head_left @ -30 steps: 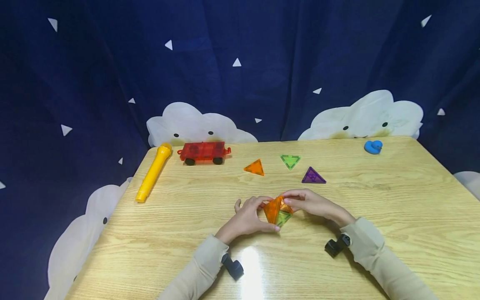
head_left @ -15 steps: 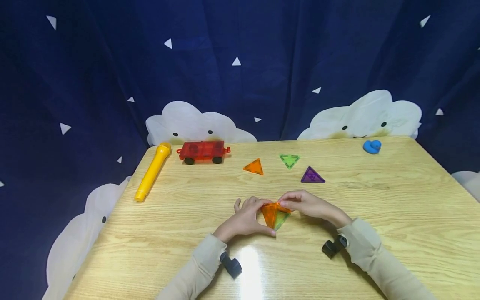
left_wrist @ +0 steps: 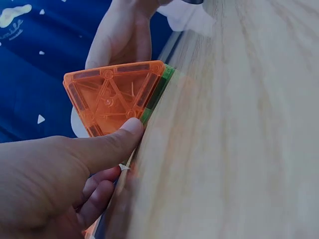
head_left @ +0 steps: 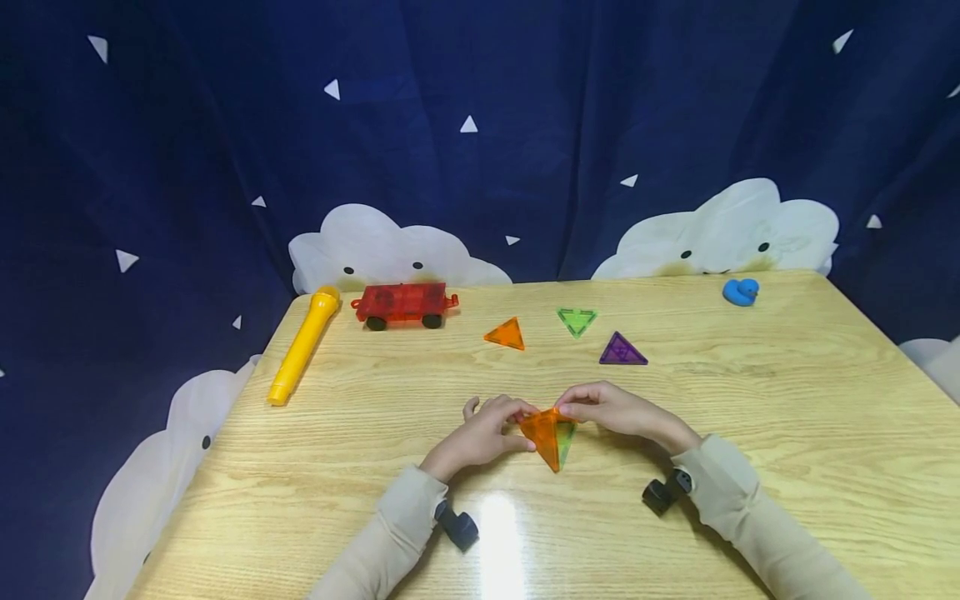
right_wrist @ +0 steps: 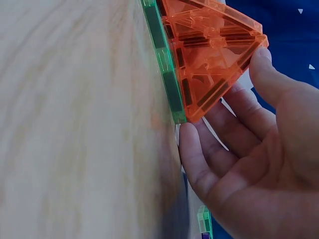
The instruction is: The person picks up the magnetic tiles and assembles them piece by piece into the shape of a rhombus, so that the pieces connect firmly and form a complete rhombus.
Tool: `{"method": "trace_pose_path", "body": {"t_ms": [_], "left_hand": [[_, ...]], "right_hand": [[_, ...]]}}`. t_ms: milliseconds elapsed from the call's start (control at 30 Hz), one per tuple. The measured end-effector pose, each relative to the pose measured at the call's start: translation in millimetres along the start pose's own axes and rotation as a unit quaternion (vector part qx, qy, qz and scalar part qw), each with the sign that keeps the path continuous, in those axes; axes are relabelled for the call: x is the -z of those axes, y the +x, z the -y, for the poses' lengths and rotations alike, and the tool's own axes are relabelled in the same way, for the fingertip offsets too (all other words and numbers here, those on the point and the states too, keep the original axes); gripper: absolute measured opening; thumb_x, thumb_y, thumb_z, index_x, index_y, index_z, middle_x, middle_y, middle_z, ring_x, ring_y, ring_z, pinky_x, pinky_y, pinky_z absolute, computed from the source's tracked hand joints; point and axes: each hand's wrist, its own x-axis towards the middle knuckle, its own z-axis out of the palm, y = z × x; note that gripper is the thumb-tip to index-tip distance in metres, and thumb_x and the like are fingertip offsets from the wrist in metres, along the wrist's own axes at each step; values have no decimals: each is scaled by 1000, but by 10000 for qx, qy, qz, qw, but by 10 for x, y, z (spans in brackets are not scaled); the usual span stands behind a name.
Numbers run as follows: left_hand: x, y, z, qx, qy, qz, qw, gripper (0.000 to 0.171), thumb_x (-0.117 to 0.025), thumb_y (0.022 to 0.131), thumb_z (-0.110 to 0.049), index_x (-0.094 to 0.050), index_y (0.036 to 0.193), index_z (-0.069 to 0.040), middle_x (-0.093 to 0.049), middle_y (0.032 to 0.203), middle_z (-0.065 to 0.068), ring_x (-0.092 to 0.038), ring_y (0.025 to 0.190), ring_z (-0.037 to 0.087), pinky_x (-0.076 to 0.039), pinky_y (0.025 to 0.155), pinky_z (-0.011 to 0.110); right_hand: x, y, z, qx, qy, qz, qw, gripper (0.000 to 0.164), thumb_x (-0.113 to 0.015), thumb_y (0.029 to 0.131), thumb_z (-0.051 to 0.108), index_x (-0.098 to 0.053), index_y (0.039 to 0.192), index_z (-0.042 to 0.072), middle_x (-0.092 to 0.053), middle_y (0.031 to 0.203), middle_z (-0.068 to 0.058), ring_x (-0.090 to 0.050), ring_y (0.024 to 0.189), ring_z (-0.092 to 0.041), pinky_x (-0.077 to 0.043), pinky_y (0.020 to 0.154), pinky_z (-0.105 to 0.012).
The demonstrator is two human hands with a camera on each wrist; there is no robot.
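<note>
Orange triangular magnetic tiles (head_left: 542, 435) lean together into a small pyramid over a green tile (head_left: 566, 442) lying flat on the table. In the right wrist view, two orange faces (right_wrist: 207, 59) meet, with the green tile (right_wrist: 167, 69) along their base. My left hand (head_left: 480, 435) holds the pyramid's left side; its thumb presses the lower edge of an orange face (left_wrist: 107, 102). My right hand (head_left: 618, 410) grips the far right side, thumb at the orange peak and a fingertip by the base corner. The pyramid's far side is hidden.
Beyond the hands lie a loose orange triangle (head_left: 507, 334), a green triangle (head_left: 577, 321) and a purple triangle (head_left: 622, 350). A red wheeled toy car base (head_left: 403, 303) and a yellow toy microphone (head_left: 303, 346) are at the back left. A blue toy duck (head_left: 741, 292) sits back right.
The pyramid has turned, so one orange face points more toward me and less green shows. My left thumb has drawn back from the near corner to the left side. My right hand keeps its grip.
</note>
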Motion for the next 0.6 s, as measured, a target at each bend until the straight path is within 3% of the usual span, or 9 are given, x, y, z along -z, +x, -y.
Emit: {"method": "trace_pose_path", "body": {"t_ms": [267,600], "left_hand": [[-44,22,-27,92,-105,-184,9997,40,-79,75,-28,-65,111,-17,-59,94,-5,-49,97,16,-7,101,62],[-43,27,-53,196,-153,-5,9997,36,-85,69,-30,-69,100,-20,-58,81,-16,-45,87,8,-2,103,62]], "right_hand": [[27,-17,-8,109,-219,120,9996,29,-49,100,21,-67,109,1,-68,106,-8,-59,101,-14,-44,91,-34],[58,-29,33,32,-95,443,9990,27,-53,98,22,-70,108,3,-70,106,-7,-62,101,-13,-39,97,-45]]}}
